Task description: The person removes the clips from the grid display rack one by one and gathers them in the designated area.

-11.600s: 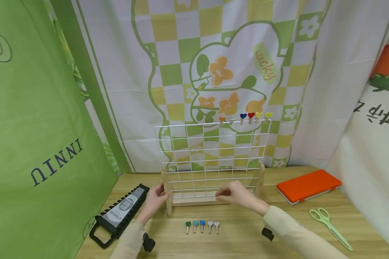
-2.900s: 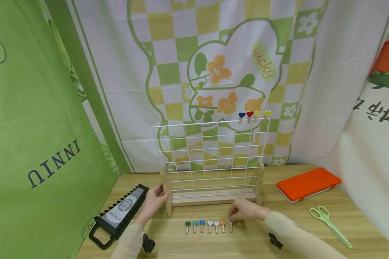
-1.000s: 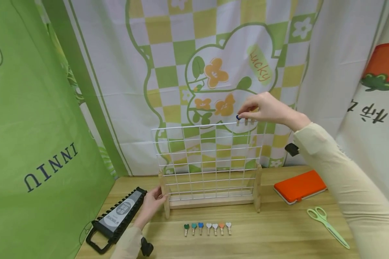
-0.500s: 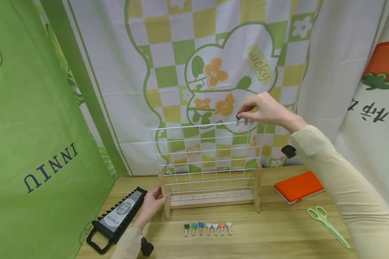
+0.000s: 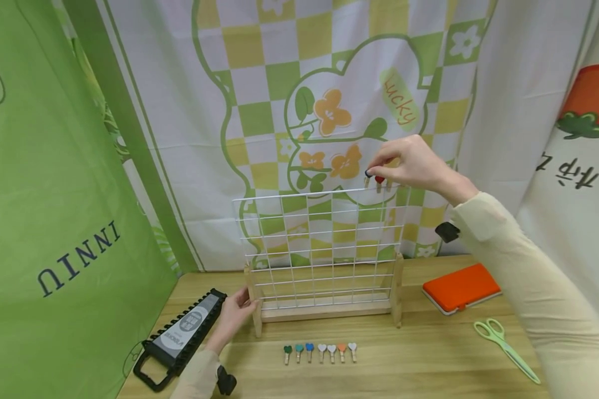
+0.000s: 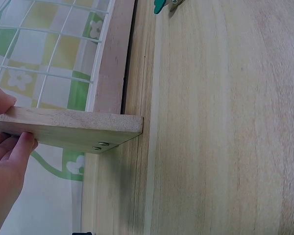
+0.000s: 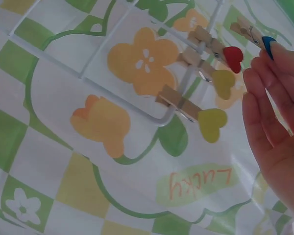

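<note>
My right hand pinches a small wooden clothespin with a dark blue heart just above the top wire of a white grid rack. In the right wrist view its wooden end stands apart from the wire. Clipped on that wire beside it are a clothespin with a red heart and two with yellow hearts. My left hand grips the rack's left wooden upright, thumb on one face and fingers on the other. Heart clothespins lie in a row before the rack: green, teal, blue, white and orange.
A black and grey toothed holder lies left of the rack. An orange-red case and light green scissors lie to its right on the wooden table. A patterned curtain hangs behind.
The orange and one white clothespin went from the rack to the row's right end. My right hand rose from the table to the top wire and lifted off the dark blue clothespin. My left hand stayed.
</note>
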Demonstrator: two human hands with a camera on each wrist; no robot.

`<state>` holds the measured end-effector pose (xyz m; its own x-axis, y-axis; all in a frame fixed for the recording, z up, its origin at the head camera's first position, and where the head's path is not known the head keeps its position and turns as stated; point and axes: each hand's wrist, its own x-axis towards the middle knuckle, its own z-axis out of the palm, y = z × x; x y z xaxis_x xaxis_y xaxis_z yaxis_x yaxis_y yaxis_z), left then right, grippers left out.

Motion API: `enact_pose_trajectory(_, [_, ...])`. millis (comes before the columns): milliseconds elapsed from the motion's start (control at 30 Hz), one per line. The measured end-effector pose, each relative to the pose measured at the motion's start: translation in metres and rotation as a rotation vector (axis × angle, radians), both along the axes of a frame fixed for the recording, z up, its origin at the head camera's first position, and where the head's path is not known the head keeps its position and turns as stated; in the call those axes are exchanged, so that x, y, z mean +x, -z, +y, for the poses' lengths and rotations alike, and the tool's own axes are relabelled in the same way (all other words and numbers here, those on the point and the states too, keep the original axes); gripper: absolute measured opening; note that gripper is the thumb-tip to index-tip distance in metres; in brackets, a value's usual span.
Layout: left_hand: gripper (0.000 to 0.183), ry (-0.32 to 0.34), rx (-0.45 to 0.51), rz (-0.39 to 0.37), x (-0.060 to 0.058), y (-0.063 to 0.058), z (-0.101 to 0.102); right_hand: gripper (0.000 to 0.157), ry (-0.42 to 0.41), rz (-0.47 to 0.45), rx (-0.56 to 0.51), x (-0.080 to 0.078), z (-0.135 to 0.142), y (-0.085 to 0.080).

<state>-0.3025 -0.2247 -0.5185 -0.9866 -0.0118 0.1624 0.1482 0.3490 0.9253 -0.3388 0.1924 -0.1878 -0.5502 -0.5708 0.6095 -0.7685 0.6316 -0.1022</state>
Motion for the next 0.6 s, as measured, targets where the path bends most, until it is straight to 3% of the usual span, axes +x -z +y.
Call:
enact_pose_trajectory(200, [0.057, 0.004, 0.007, -0.024, 0.003, -0.003, 0.001, 0.008, -0.065, 0.041, -0.074, 0.02, 0.002, 0.002])
enact_pose_trajectory(333, [0.056, 0.01, 0.008, -0.019, 0.002, -0.003, 0.001, 0.013, -0.13, 0.075, -0.113, 0.034, 0.0, 0.016])
enact_pose_trajectory(467, [0.056, 0.0, 0.01, -0.018, 0.001, -0.001, 0.001, 0.016, -0.17, 0.037, -0.125, 0.041, 0.0, 0.048])
enact_pose_trajectory(600, [0.057, 0.0, 0.016, -0.007, 0.0, -0.001, 0.001, 0.015, -0.173, -0.037, -0.096, 0.042, 0.0, 0.093])
